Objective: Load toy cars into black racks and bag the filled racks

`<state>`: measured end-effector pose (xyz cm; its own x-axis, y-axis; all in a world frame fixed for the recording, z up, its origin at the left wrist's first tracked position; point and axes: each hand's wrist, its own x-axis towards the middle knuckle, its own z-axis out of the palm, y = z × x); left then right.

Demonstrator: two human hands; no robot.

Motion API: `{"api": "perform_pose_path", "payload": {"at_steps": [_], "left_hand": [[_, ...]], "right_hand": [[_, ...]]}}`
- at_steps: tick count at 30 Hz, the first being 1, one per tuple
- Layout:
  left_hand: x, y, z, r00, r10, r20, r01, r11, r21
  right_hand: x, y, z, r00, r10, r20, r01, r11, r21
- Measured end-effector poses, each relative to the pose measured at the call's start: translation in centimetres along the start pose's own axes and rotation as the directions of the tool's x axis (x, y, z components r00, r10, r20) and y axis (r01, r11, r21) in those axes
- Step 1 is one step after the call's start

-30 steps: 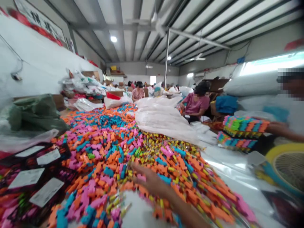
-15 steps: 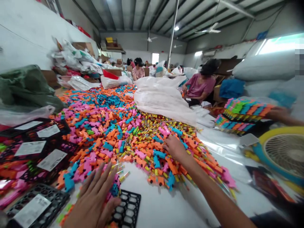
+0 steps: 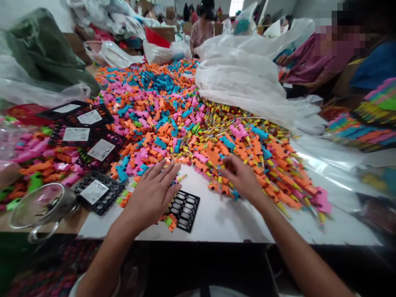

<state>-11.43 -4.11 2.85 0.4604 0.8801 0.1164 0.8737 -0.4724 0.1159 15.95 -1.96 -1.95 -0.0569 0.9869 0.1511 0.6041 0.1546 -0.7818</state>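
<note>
A: Head view. Where are the hands?

B: The left hand (image 3: 153,190) lies flat, fingers spread, palm down at the near edge of the heap of coloured plastic pieces (image 3: 173,115), its fingertips just beside the black grid tray (image 3: 185,210) on the white table (image 3: 222,222). It grips nothing.

A: And the right?

B: The right hand (image 3: 243,178) sits at the near right of the heap, fingers curled together over small yellow-banded sticks (image 3: 220,181). It seems to pinch one or two, but blur hides the tips, so I cannot tell for certain.

A: What could go wrong?

B: I judge the heap is loose and slopes toward the near table edge. A sweep of either hand could push pieces off the front. The tray is light and lies near that edge; a nudge from the left palm could shift it. More trays with white labels (image 3: 93,136) lie far left, and a wire basket (image 3: 41,206) overhangs the near left corner.
</note>
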Motion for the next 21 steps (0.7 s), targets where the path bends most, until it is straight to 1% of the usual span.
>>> {"api": "perform_pose_path", "payload": {"at_steps": [1, 2, 3, 4, 5, 6, 7, 8, 9, 10, 11, 12, 13, 14, 15, 16, 17, 18, 19, 20, 21], "left_hand": [[0.0, 0.0, 0.1, 1.0, 0.0, -0.003, 0.0, 1.0, -0.008], [0.0, 0.0, 0.2, 1.0, 0.003, -0.008, -0.003, 1.0, -0.014], [0.0, 0.0, 0.4, 1.0, 0.006, -0.013, -0.006, 1.0, -0.019], [0.1, -0.1, 0.6, 1.0, 0.008, -0.017, -0.008, 1.0, -0.023], [0.2, -0.1, 0.6, 1.0, 0.011, -0.023, -0.012, 1.0, -0.029], [0.2, -0.2, 0.6, 0.999, 0.015, -0.037, -0.017, 0.999, -0.039], [0.1, -0.3, 0.4, 0.998, 0.023, -0.067, -0.026, 0.998, -0.052], [-0.1, -0.2, 0.1, 0.992, 0.038, -0.116, -0.046, 0.997, -0.065], [-0.5, -0.2, -0.4, 0.982, 0.062, -0.179, -0.076, 0.994, -0.075], [-1.2, 0.0, -0.9, 0.966, 0.084, -0.246, -0.108, 0.991, -0.083], [-2.0, 0.3, -1.4, 0.946, 0.095, -0.309, -0.13, 0.987, -0.093], [-3.1, 0.7, -1.8, 0.927, 0.08, -0.368, -0.13, 0.985, -0.112], [-4.3, 1.2, -1.8, 0.906, 0.028, -0.422, -0.098, 0.985, -0.145], [-5.6, 1.7, -1.6, 0.877, -0.068, -0.475, -0.032, 0.979, -0.199], [-7.0, 2.3, -0.9, 0.827, -0.202, -0.525, 0.062, 0.96, -0.273], [-8.3, 2.9, 0.3, 0.752, -0.352, -0.557, 0.167, 0.919, -0.356], [-9.5, 3.4, 1.7, 0.685, -0.479, -0.55, 0.255, 0.864, -0.435], [-10.7, 3.9, 3.4, 0.655, -0.568, -0.498, 0.314, 0.805, -0.504], [-11.7, 4.3, 5.2, 0.649, -0.63, -0.427, 0.374, 0.753, -0.542], [-12.6, 4.6, 6.9, 0.671, -0.65, -0.357, 0.408, 0.725, -0.555], [-13.3, 4.9, 8.5, 0.702, -0.645, -0.302, 0.42, 0.717, -0.556]], "right_hand": [[-1.3, -0.3, 2.0, 0.994, 0.003, 0.106, -0.026, 0.976, 0.217], [-2.6, -0.5, 4.1, 0.97, -0.002, 0.245, -0.099, 0.911, 0.401], [-3.8, -0.7, 6.2, 0.933, -0.003, 0.359, -0.202, 0.823, 0.532], [-4.8, -0.8, 8.1, 0.899, -0.002, 0.437, -0.295, 0.735, 0.61], [-5.6, -0.9, 9.8, 0.868, -0.005, 0.497, -0.369, 0.662, 0.652], [-6.2, -1.0, 11.0, 0.848, -0.004, 0.53, -0.418, 0.611, 0.673], [-6.5, -1.0, 11.7, 0.837, -0.003, 0.547, -0.443, 0.583, 0.681], [-6.6, -1.0, 12.0, 0.833, -0.003, 0.554, -0.45, 0.579, 0.679], [-6.4, -0.9, 11.9, 0.836, 0.005, 0.549, -0.441, 0.6, 0.667], [-6.2, -0.8, 11.4, 0.848, 0.022, 0.53, -0.414, 0.65, 0.637], [-5.8, -0.6, 10.6, 0.867, 0.045, 0.497, -0.369, 0.728, 0.577], [-5.3, -0.4, 9.7, 0.891, 0.068, 0.449, -0.305, 0.822, 0.48], [-4.9, -0.3, 8.8, 0.917, 0.083, 0.391, -0.228, 0.911, 0.342], [-4.6, -0.1, 8.0, 0.94, 0.089, 0.33, -0.154, 0.972, 0.176], [-4.3, 0.0, 7.3, 0.957, 0.089, 0.276, -0.095, 0.995, 0.009], [-4.3, 0.1, 6.8, 0.97, 0.089, 0.228, -0.059, 0.989, -0.133], [-4.4, 0.0, 6.6, 0.979, 0.088, 0.182, -0.044, 0.971, -0.233], [-4.8, -0.2, 6.6, 0.987, 0.079, 0.139, -0.037, 0.958, -0.284], [-5.4, -0.5, 6.9, 0.992, 0.054, 0.112, -0.02, 0.959, -0.283], [-6.1, -0.9, 7.4, 0.994, 0.011, 0.113, 0.016, 0.972, -0.236], [-7.1, -1.4, 8.1, 0.99, -0.042, 0.136, 0.063, 0.986, -0.155]]}}
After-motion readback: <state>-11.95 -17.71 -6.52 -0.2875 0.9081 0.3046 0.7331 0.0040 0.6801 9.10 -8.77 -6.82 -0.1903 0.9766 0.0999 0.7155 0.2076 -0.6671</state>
